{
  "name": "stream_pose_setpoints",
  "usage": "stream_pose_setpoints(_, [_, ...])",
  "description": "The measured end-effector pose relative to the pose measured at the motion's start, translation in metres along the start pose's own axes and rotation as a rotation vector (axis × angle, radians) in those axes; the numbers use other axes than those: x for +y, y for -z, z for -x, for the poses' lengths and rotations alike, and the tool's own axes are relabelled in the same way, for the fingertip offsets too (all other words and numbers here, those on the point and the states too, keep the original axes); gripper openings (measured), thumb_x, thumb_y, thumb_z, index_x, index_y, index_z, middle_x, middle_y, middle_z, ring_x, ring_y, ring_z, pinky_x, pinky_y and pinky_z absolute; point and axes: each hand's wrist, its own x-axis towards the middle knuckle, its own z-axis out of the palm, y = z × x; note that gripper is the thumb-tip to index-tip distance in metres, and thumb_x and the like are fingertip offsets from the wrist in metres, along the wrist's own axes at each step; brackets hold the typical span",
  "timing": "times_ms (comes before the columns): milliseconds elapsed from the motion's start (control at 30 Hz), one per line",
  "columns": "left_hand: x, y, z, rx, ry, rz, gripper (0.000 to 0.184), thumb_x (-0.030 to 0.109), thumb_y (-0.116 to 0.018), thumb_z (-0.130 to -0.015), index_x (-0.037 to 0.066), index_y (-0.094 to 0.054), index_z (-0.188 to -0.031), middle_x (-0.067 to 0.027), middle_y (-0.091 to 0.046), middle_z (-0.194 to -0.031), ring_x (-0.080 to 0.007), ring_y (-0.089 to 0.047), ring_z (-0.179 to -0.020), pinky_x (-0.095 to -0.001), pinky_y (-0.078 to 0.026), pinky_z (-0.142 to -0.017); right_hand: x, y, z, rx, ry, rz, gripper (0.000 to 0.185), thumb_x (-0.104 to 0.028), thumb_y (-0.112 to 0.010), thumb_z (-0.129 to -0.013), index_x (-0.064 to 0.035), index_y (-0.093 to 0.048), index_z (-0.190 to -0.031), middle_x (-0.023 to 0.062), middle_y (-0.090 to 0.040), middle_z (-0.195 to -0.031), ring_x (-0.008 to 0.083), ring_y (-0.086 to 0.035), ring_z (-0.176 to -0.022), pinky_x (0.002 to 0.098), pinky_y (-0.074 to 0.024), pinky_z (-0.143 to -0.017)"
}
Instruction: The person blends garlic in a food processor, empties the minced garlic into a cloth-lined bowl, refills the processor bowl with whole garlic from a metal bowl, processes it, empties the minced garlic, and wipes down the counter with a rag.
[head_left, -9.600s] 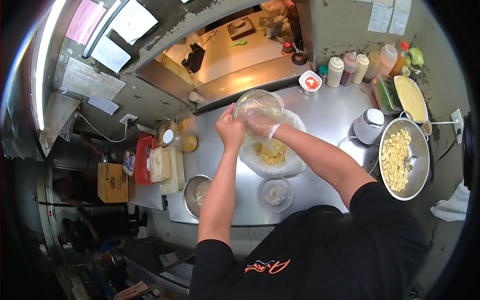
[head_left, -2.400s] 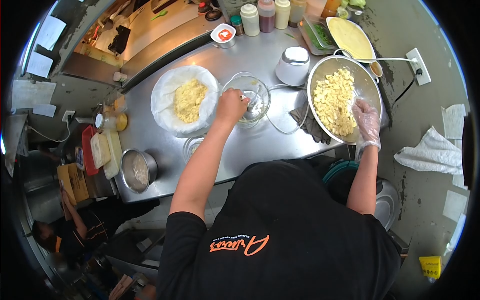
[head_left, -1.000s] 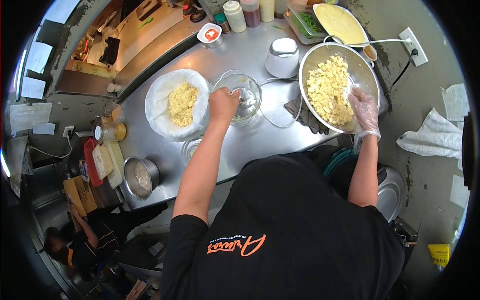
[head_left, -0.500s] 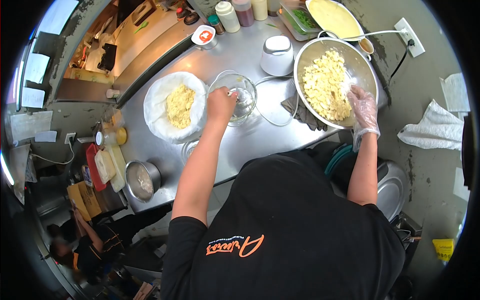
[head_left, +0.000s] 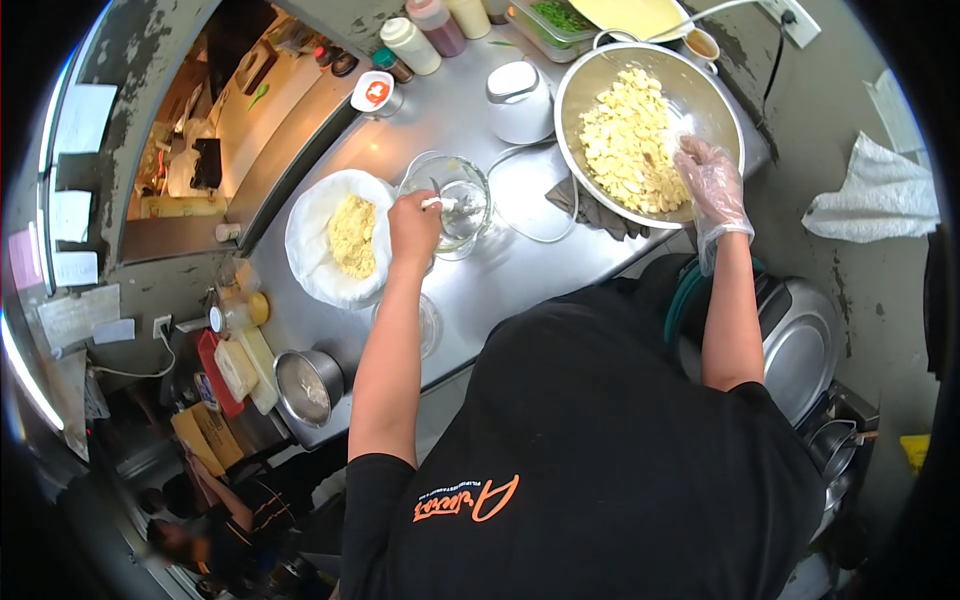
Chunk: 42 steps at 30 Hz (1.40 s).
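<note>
My bare left hand [head_left: 412, 232] is closed on a white-hubbed chopper blade [head_left: 437, 203] over the clear glass chopper bowl [head_left: 478, 180]. In its transparent glove, my right hand [head_left: 712, 185] reaches inside the right wall of a large steel bowl [head_left: 738, 120]. Its fingers are loosely bent and apart, close to the pale yellow chopped pieces [head_left: 630, 140], with nothing visible in them. Left of the glass bowl stands a bowl lined with white plastic [head_left: 312, 235], holding a finer yellow mince [head_left: 352, 235]. The white chopper motor unit [head_left: 520, 105] rests behind, its cord on the table.
A clear lid [head_left: 425, 325] lies near my left forearm. A dark cloth [head_left: 600, 210] sits under the steel bowl. Squeeze bottles [head_left: 410, 45] and a tub of greens [head_left: 560, 25] line the back. A smaller steel bowl [head_left: 308, 388] stands at the left corner; a co-worker [head_left: 225, 510] is beyond.
My view has shifted, moving the table's contents leftward. My left hand has turned, showing more of the white hub and blade over the glass bowl. My right hand stays at the steel bowl.
</note>
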Motion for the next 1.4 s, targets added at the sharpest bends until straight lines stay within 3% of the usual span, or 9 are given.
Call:
stream_pose_setpoints(133, [0.013, 0.006, 0.001, -0.047, -0.022, -0.089, 0.019, 0.005, -0.071, -0.079, 0.002, -0.073, -0.098, -0.0209, -0.065, -0.096, -0.0348, -0.066, -0.086, -0.0398, -0.052, -0.078, 0.015, -0.006, 0.005, 0.015, -0.064, -0.15, 0.037, -0.02, -0.066, -0.086, 0.0003, -0.065, -0.117, 0.0176, -0.068, -0.109, 0.0245, -0.067, -0.1, 0.0327, -0.0503, -0.089])
stream_pose_setpoints(333, [0.011, 0.002, 0.005, -0.042, -0.144, -0.142, 0.018, 0.003, -0.072, -0.078, 0.002, -0.073, -0.096, -0.0202, -0.064, -0.093, -0.035, -0.065, -0.082, -0.0405, -0.052, -0.076, 0.023, -0.006, 0.009, 0.045, -0.021, -0.005, 0.037, -0.022, -0.066, -0.087, -0.001, -0.066, -0.117, 0.0172, -0.068, -0.108, 0.0238, -0.067, -0.1, 0.0321, -0.05, -0.089])
stream_pose_setpoints(433, [0.011, 0.002, 0.007, -0.04, -0.147, -0.123, 0.018, 0.002, -0.071, -0.077, 0.001, -0.073, -0.095, -0.0202, -0.064, -0.095, -0.0351, -0.065, -0.083, -0.0405, -0.052, -0.076, 0.018, -0.005, 0.011, 0.049, -0.03, -0.069, 0.039, -0.028, -0.064, -0.084, -0.0029, -0.068, -0.114, 0.0213, -0.065, -0.107, 0.0333, -0.063, -0.101, 0.0394, -0.0482, -0.091])
stream_pose_setpoints(533, [0.013, 0.0, 0.009, -0.053, -0.139, -0.094, 0.018, 0.001, -0.071, -0.077, 0.002, -0.072, -0.096, -0.0197, -0.063, -0.095, -0.0348, -0.065, -0.082, -0.0405, -0.052, -0.075, 0.013, -0.004, 0.011, 0.057, -0.037, 0.023, 0.035, -0.023, -0.067, -0.086, -0.0021, -0.068, -0.115, 0.0173, -0.068, -0.107, 0.0252, -0.067, -0.098, 0.0331, -0.0503, -0.088])
stream_pose_setpoints(733, [0.019, -0.005, 0.011, -0.055, -0.223, -0.159, 0.018, 0.0, -0.069, -0.078, 0.003, -0.072, -0.095, -0.0169, -0.061, -0.091, -0.0345, -0.063, -0.08, -0.0414, -0.05, -0.073, 0.014, -0.008, 0.006, 0.031, -0.003, 0.013, 0.035, -0.022, -0.068, -0.085, -0.0026, -0.068, -0.114, 0.0184, -0.068, -0.106, 0.0271, -0.067, -0.097, 0.0341, -0.0507, -0.087])
stream_pose_setpoints(833, [0.016, -0.006, 0.01, -0.073, -0.264, -0.151, 0.019, -0.001, -0.068, -0.078, 0.004, -0.072, -0.095, -0.016, -0.06, -0.089, -0.0347, -0.062, -0.08, -0.0415, -0.049, -0.073, 0.011, -0.007, 0.007, 0.025, -0.023, -0.005, 0.037, -0.026, -0.065, -0.084, -0.0037, -0.068, -0.114, 0.0209, -0.067, -0.106, 0.0328, -0.064, -0.1, 0.0392, -0.0482, -0.09])
stream_pose_setpoints(1233, [0.014, -0.002, 0.013, -0.068, -0.275, -0.178, 0.02, -0.004, -0.067, -0.077, 0.004, -0.072, -0.095, -0.016, -0.061, -0.09, -0.0355, -0.062, -0.082, -0.0419, -0.049, -0.073, 0.008, -0.005, 0.009, 0.016, -0.013, -0.034, 0.037, -0.025, -0.064, -0.085, -0.0024, -0.067, -0.114, 0.021, -0.066, -0.106, 0.0315, -0.065, -0.097, 0.0384, -0.0494, -0.088])
stream_pose_setpoints(1400, [0.009, -0.002, 0.011, -0.055, -0.307, -0.163, 0.021, -0.005, -0.069, -0.076, 0.002, -0.072, -0.096, -0.0154, -0.064, -0.091, -0.0319, -0.065, -0.078, -0.038, -0.052, -0.072, 0.006, -0.003, 0.009, 0.019, -0.02, 0.015, 0.037, -0.025, -0.064, -0.085, -0.0026, -0.067, -0.114, 0.0207, -0.066, -0.107, 0.0318, -0.065, -0.097, 0.0386, -0.0493, -0.088])
